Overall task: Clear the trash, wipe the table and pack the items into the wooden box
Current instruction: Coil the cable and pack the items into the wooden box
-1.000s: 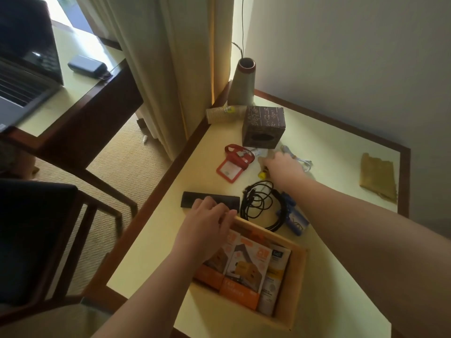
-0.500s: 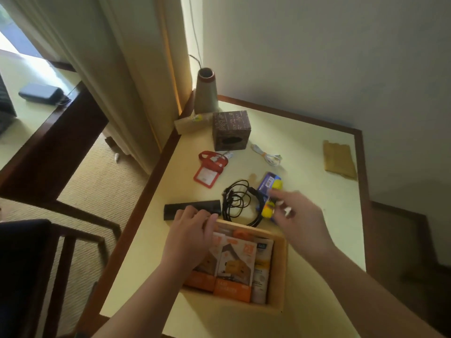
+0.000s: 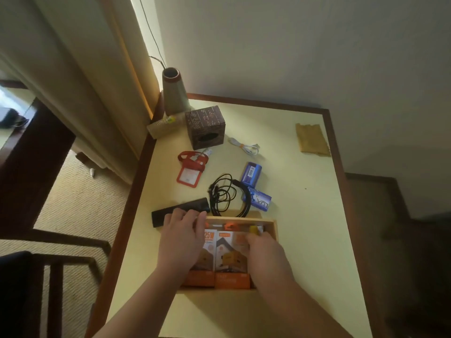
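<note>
Your right hand (image 3: pixel 264 250) has come back from the far clutter and now sits inside the wooden box (image 3: pixel 274 226), at its right end, with a small yellow thing (image 3: pixel 253 229) just past the fingertips; you cannot tell from here whether the fingers pinch it or have let it go. Your left hand (image 3: pixel 181 236) rests on the box's far left corner, fingers lightly curled over the rim, steadying it. The box stands at the near edge of the worktop (image 3: pixel 305 215), with orange cartons (image 3: pixel 220 262) lying flat inside.

What is left to pack lies beyond the box. The black remote (image 3: pixel 180 211) is nearest, touching your left fingertips, its long axis running left to right along the box's far wall (your left hand is plainly the closer one). The coiled black cable (image 3: pixel 223 195) lies just past the far wall, with the blue packet (image 3: pixel 253 189) beside it. Farther off are the red badge holder (image 3: pixel 191 169), white cable (image 3: pixel 245 146) and brown cube (image 3: pixel 205 126).

The cloth (image 3: pixel 312 139) lies well apart at the far right, so wiping looks undone.
</note>
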### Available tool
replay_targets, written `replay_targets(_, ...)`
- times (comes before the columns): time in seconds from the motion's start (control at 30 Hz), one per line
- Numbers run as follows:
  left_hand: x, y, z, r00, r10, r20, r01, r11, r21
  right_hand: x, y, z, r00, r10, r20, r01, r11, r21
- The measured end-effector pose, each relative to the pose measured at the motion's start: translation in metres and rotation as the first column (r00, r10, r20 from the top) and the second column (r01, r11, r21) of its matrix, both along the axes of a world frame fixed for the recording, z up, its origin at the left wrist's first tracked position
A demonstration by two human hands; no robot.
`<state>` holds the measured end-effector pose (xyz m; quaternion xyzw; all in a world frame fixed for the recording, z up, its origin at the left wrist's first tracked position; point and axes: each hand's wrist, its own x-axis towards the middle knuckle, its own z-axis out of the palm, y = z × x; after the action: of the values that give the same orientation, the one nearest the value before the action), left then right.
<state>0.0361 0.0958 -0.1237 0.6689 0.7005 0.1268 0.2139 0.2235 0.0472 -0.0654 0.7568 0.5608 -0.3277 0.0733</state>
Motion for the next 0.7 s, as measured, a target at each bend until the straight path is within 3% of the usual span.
replay_targets(0.13,-0.001,0.0,-0.001,1.0,-0.01,0.005,0.01,1.0,0.015,0.005,0.01,0.0,0.981,-0.102,-0.164,0.103,0.995,-0.007)
replay_targets(0.4,-0.002,0.0,-0.003,1.0,-0.013,-0.003,0.013,1.0,0.024,0.054,0.04,0.053,0.906,-0.325,-0.272,0.41,0.837,0.364)
replay_targets(0.57,-0.002,0.001,0.0,0.999,-0.001,0.033,0.001,1.0,-0.024,0.04,0.103,0.051,0.952,-0.177,-0.249,0.265,0.883,0.387)
replay_targets(0.7,-0.001,0.002,0.006,0.999,-0.002,0.043,0.004,0.999,-0.041,-0.003,0.168,0.022,0.98,0.056,-0.189,0.013,0.938,0.345)
